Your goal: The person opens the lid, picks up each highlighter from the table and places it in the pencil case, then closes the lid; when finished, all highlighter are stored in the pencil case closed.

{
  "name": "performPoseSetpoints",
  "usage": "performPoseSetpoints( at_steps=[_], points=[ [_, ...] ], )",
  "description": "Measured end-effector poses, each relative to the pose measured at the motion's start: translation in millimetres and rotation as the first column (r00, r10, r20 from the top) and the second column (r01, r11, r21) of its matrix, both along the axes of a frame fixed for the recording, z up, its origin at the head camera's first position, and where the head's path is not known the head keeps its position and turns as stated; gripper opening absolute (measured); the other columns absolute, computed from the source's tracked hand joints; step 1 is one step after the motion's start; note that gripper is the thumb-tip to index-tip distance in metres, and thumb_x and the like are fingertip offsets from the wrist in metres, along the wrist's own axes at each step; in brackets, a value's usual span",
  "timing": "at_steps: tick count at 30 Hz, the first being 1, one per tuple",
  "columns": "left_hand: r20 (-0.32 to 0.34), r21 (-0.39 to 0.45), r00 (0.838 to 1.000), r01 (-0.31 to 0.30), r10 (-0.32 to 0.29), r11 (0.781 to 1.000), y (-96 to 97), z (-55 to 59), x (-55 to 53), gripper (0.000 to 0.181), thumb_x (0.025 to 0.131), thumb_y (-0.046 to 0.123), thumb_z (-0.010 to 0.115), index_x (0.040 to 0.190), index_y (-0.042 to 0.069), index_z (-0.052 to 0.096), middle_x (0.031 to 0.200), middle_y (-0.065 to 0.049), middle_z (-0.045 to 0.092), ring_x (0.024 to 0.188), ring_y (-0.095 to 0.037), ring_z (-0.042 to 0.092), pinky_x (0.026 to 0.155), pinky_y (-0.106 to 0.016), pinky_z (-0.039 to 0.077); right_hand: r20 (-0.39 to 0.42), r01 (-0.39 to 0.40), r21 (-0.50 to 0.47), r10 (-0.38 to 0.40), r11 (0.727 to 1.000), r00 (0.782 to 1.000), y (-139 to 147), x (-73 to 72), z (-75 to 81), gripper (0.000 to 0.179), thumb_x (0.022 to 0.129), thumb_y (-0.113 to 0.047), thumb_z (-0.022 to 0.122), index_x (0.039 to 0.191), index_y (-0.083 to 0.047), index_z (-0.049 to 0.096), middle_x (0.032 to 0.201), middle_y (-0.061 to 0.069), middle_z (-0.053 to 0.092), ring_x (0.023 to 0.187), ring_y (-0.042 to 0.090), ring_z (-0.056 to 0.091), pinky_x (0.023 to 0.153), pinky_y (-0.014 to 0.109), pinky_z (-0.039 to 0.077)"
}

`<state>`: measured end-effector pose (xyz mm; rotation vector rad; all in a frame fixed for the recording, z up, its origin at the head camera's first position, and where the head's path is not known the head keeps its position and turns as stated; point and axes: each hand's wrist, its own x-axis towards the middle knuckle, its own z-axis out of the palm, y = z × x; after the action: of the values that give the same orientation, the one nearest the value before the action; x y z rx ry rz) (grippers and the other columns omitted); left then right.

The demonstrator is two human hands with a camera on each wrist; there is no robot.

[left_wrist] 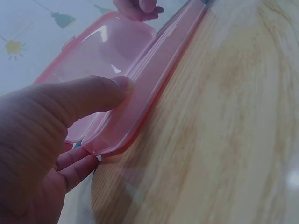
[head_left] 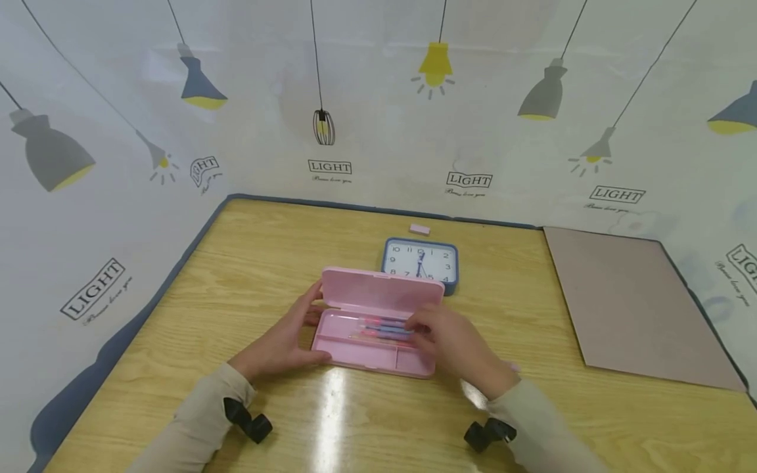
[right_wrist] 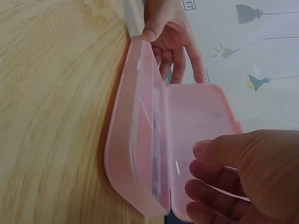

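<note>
pencil case [head_left: 374, 328]: open, mid-table [head_left: 266, 263], before the clock [head_left: 421, 261] | left hand [head_left: 284, 341]: thumb and fingers gripped case's left end | right hand [head_left: 455, 345]: fingers curled over pens [head_left: 384, 327] inside; whether it pinched one could not be told

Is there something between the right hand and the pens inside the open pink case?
Nothing visible is in the way. The pencil case lies open, its lid standing up behind the tray. The right hand is already over the pens. The left hand holds the case's left end.
</note>
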<state>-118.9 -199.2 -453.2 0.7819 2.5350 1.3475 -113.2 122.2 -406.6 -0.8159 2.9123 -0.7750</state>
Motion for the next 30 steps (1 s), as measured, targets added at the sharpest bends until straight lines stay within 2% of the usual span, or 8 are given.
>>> performPoseSetpoints(
  at_steps=[6,14,21,25,30],
  points=[
    [-0.007,-0.008,1.0,0.001,-0.001,1.0,0.0,0.6,-1.2,0.125,0.074,0.024,0.088,0.159,0.029,-0.004,0.154,-0.011,0.029,0.125,-0.027,0.055,0.107,-0.05,0.044,0.046,0.032,-0.022,-0.031,0.999,0.998,26,2.9,6.7,0.014,0.088,-0.01,0.07,0.101,-0.013,0.073,0.096,-0.004,0.069,0.086,0.008,0.061,0.078,0.032,0.056],
    [0.009,0.001,1.0,0.001,-0.001,1.0,0.3,1.2,-1.4,0.126,0.073,0.024,0.088,0.159,0.029,-0.004,0.154,-0.01,0.029,0.125,-0.027,0.054,0.108,-0.051,0.042,0.066,0.099,-0.031,-0.097,0.995,0.993,68,6.5,3.1,0.012,0.091,-0.012,0.069,0.102,-0.014,0.072,0.097,-0.005,0.069,0.088,0.009,0.062,0.076,0.035,0.056],
    [0.009,0.0,1.0,0.0,0.0,1.0,0.5,-0.4,-1.9,0.125,0.074,0.021,0.088,0.159,0.028,-0.004,0.154,-0.011,0.029,0.125,-0.026,0.054,0.108,-0.049,0.043,0.045,0.087,-0.048,-0.085,0.995,0.995,99,14.8,-7.9,0.013,0.087,-0.007,0.072,0.1,-0.011,0.073,0.094,-0.003,0.069,0.086,0.011,0.065,0.074,0.03,0.057],
    [0.003,0.004,1.0,0.003,-0.003,1.0,0.7,-0.9,-2.6,0.125,0.074,0.021,0.088,0.159,0.028,-0.003,0.153,-0.012,0.029,0.125,-0.026,0.055,0.108,-0.049,0.043,0.054,0.109,-0.052,-0.106,0.993,0.993,112,21.2,-16.7,0.012,0.087,-0.008,0.073,0.098,-0.013,0.073,0.095,-0.004,0.069,0.085,0.012,0.065,0.073,0.028,0.057],
    [-0.001,0.004,1.0,0.006,-0.006,1.0,0.1,-1.9,-3.3,0.125,0.074,0.023,0.088,0.159,0.028,-0.004,0.154,-0.011,0.029,0.125,-0.026,0.055,0.107,-0.049,0.044,0.008,0.121,-0.067,-0.12,0.99,0.993,124,28.0,-29.9,0.013,0.085,-0.011,0.076,0.096,-0.017,0.072,0.095,-0.008,0.069,0.085,0.006,0.065,0.074,0.027,0.057]
  ],
)
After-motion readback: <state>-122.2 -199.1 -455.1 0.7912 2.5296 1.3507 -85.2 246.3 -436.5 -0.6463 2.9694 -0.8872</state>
